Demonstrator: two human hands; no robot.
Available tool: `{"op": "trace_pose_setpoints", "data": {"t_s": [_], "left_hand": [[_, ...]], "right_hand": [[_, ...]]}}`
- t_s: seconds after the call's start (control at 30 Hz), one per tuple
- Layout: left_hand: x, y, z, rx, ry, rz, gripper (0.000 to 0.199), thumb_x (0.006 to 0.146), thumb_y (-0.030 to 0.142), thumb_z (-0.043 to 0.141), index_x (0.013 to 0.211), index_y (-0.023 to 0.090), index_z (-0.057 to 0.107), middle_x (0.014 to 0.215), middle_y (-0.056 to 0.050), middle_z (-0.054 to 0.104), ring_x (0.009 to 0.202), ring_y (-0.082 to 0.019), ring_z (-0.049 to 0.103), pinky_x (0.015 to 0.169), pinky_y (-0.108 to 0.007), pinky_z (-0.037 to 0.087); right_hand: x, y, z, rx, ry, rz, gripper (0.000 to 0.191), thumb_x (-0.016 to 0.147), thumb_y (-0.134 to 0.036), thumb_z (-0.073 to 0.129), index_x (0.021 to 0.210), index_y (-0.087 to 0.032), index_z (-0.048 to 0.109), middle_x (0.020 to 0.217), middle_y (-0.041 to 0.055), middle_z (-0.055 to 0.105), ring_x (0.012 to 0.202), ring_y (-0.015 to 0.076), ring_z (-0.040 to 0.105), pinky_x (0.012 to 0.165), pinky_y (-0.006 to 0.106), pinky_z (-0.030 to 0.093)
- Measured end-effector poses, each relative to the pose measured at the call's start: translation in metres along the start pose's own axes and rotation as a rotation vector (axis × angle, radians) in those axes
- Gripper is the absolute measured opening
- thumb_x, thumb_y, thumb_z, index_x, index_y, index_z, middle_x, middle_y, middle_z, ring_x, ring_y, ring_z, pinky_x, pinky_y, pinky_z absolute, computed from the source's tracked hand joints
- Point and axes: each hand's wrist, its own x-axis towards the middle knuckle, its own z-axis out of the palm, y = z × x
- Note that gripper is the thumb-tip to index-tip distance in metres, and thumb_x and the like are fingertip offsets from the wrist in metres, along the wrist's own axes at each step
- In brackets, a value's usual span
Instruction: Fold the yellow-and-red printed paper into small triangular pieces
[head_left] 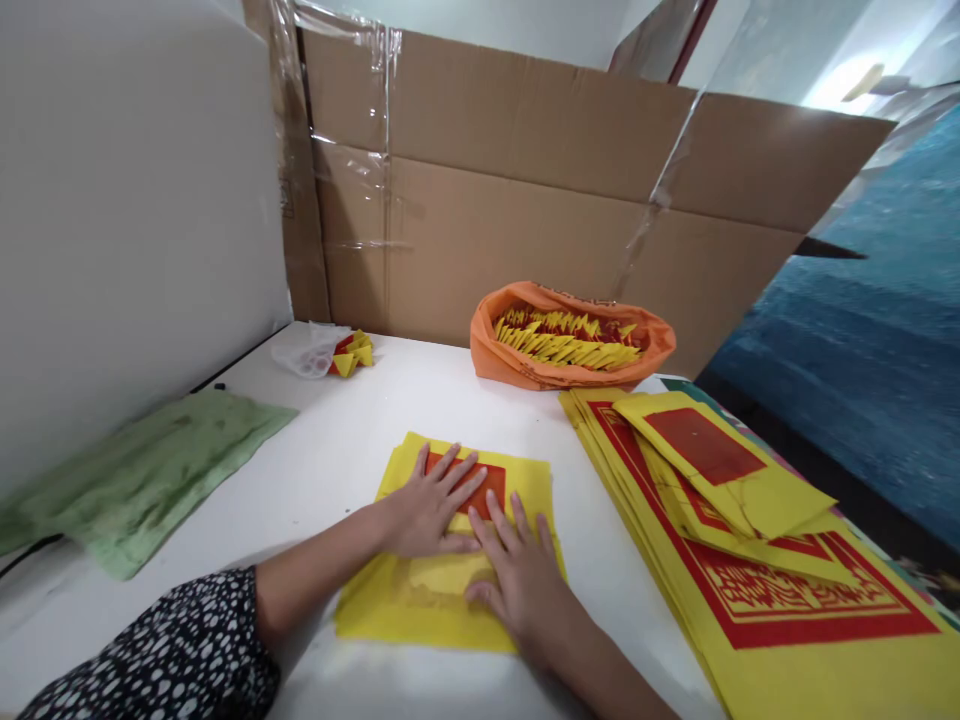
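Yellow paper sheets [420,620], stacked on the white table [315,470] in the lower middle of the frame, have both of this person's hands resting on them. I see the left hand [427,512] with its fingers spread, reaching over a red square [493,492] on the top sheet; a black-and-white spotted sleeve [172,660] covers that arm. Beside it, the right hand [521,575] is spread too, its fingertips near the square's lower edge, and a paler gold patch [431,577] shows below and between the hands. At the right of the frame lie larger yellow sheets with red print [675,590], smaller ones [705,445] on top. Above centre, an orange bag [504,372] holds rows of folded yellow-and-red pieces [566,348], in front of brown cardboard [510,190]. Over at the left, a rumpled green cloth [165,465] lies on the table, and beyond it some clear plastic [304,352] touches a red-and-yellow folded piece [354,354].
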Motion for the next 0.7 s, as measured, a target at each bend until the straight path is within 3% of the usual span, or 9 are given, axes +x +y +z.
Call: {"op": "trace_pose_setpoints", "data": {"t_s": [0.07,0.17,0.3,0.47,0.6,0.7], "left_hand": [[-0.007,-0.006,-0.007,-0.062,-0.033,0.079,0.083,0.086,0.070,0.045,0.153,0.029,0.017,0.160,-0.012,0.007,0.146,-0.041,-0.001,0.109,-0.071,-0.001],[-0.026,-0.022,-0.018,-0.133,-0.099,0.194,0.065,0.094,0.056,0.046,0.151,0.039,0.019,0.161,-0.004,0.009,0.147,-0.035,0.002,0.114,-0.063,0.002],[-0.049,-0.042,-0.021,-0.147,-0.069,0.152,0.052,0.100,0.040,0.042,0.150,0.035,0.027,0.160,-0.004,0.014,0.147,-0.030,0.007,0.118,-0.053,0.013],[-0.051,-0.052,-0.018,-0.055,0.102,0.103,0.043,0.101,0.032,0.041,0.144,0.027,0.043,0.154,-0.006,0.035,0.139,-0.023,0.038,0.114,-0.034,0.034],[-0.049,-0.038,-0.025,0.210,0.119,0.115,0.043,0.100,0.019,0.039,0.143,0.021,0.043,0.140,-0.013,0.053,0.122,-0.022,0.058,0.097,-0.031,0.050],[-0.049,-0.002,-0.021,0.461,0.141,0.052,0.038,0.100,0.017,0.036,0.135,0.011,0.049,0.129,-0.020,0.060,0.114,-0.027,0.062,0.082,-0.033,0.056]], "right_hand": [[-0.010,0.003,-0.005,0.021,-0.019,0.069,0.077,0.085,-0.050,0.063,0.151,-0.030,0.028,0.159,0.0069,0.013,0.145,0.0421,0.004,0.110,0.070,0.012],[-0.024,0.013,-0.011,0.047,-0.006,0.128,0.075,0.087,-0.045,0.060,0.152,-0.027,0.026,0.160,0.0062,0.009,0.146,0.0348,0.001,0.115,0.060,0.013],[-0.036,0.024,-0.014,0.087,-0.027,0.149,0.074,0.092,-0.045,0.051,0.152,-0.014,0.023,0.160,0.0100,0.009,0.147,0.0259,0.003,0.119,0.047,0.014],[-0.028,0.036,-0.018,0.102,0.039,0.183,0.070,0.091,-0.042,0.052,0.150,-0.012,0.030,0.158,0.0137,0.020,0.147,0.0279,0.014,0.118,0.046,0.021],[-0.009,0.034,-0.030,0.012,0.184,0.194,0.066,0.090,-0.038,0.056,0.146,-0.007,0.038,0.153,0.0175,0.032,0.144,0.0347,0.022,0.116,0.051,0.025],[0.005,0.019,-0.034,-0.072,0.275,0.026,0.058,0.090,-0.030,0.058,0.142,-0.009,0.045,0.150,0.0153,0.040,0.142,0.0319,0.029,0.116,0.048,0.027]]}}
